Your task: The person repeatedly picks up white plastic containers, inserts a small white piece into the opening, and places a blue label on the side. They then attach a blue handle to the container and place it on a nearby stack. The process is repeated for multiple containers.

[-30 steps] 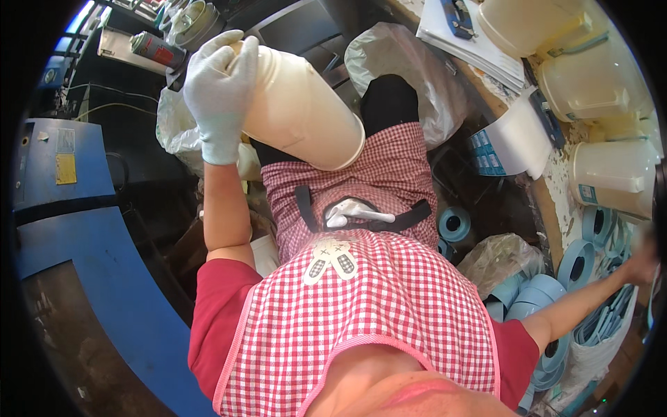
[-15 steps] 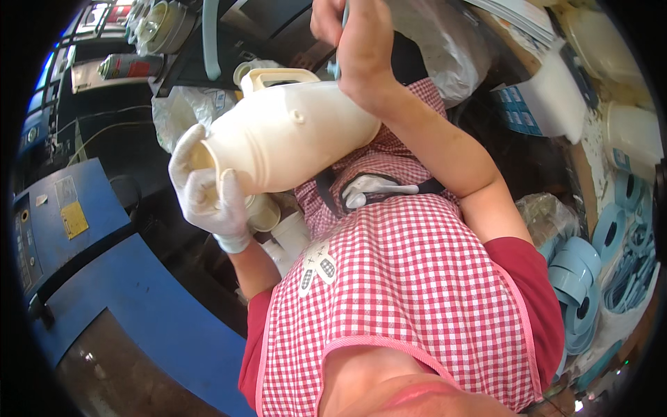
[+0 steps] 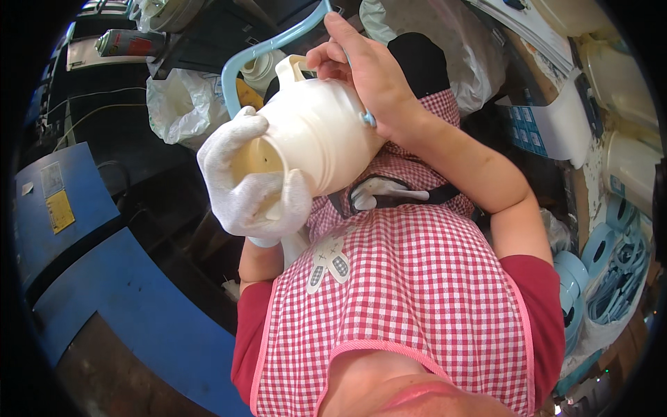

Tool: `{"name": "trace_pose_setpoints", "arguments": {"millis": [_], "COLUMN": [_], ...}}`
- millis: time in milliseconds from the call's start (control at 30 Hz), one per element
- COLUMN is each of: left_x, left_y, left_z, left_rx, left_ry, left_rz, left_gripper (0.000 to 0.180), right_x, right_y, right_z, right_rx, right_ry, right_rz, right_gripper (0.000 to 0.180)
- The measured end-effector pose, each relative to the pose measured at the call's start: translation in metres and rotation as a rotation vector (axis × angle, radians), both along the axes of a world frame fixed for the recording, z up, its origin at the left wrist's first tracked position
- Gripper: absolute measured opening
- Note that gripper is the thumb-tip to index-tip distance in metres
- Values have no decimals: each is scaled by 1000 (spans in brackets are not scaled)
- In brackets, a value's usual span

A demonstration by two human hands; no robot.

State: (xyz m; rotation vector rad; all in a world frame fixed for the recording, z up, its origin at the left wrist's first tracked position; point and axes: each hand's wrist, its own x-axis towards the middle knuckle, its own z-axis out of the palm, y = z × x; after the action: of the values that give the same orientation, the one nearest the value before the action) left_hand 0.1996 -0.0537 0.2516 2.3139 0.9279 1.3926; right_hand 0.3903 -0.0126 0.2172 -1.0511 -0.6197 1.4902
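A cream plastic jug [image 3: 326,132] is held on its side before my apron, its open mouth turned toward me and to the left. My left hand [image 3: 243,184], in a white knit glove, is closed round the rim, some fingers inside the mouth. Bare, my right hand [image 3: 375,80] wraps round one arm of a light-blue curved carrying handle [image 3: 253,52] beside the jug. That arm's lower end meets the jug's side near a small blue knob [image 3: 367,119]. The handle's other arm hangs past the far side; its end is hidden behind my glove.
Left of me stands blue machine panelling [image 3: 125,292]. A spray can [image 3: 128,43] lies at the upper left, above a white plastic bag [image 3: 184,108]. On the right are light-blue rings [image 3: 573,278], a bag of thin blue parts [image 3: 618,285] and a white carton [image 3: 549,121].
The jug has swung so its mouth faces me more. My right hand has lowered the blue handle across it, and one handle end now sits at the jug's side.
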Motion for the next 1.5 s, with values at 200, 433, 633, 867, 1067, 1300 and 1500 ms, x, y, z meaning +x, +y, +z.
{"name": "trace_pose_setpoints", "arguments": {"millis": [200,433,633,867,1067,1300,1500], "left_x": [-2,12,6,2,0,9,7], "left_y": [-4,21,39,47,53,57,53], "left_z": [-4,-47,-76,-75,-66,-55,-62], "left_rx": [51,-439,-1446,-1412,-1323,-1394,-1418], "left_ry": [184,-171,-1249,-1180,-1032,-994,-1042], "left_rz": [-92,156,-441,-299,-238,-154,-211], "left_gripper": [29,45,50,41,33,31,30], "right_x": [11,27,48,41,41,38,34], "right_y": [-12,-11,-8,-7,-4,-15,-26], "right_z": [-16,-34,-25,-15,-18,-13,-18], "right_rx": [47,27,-81,-204,-196,-192,-74], "right_ry": [-137,272,324,313,325,242,247], "right_rz": [27,39,133,99,84,51,47], "right_gripper": [60,57,54,54,54,53,54]}}
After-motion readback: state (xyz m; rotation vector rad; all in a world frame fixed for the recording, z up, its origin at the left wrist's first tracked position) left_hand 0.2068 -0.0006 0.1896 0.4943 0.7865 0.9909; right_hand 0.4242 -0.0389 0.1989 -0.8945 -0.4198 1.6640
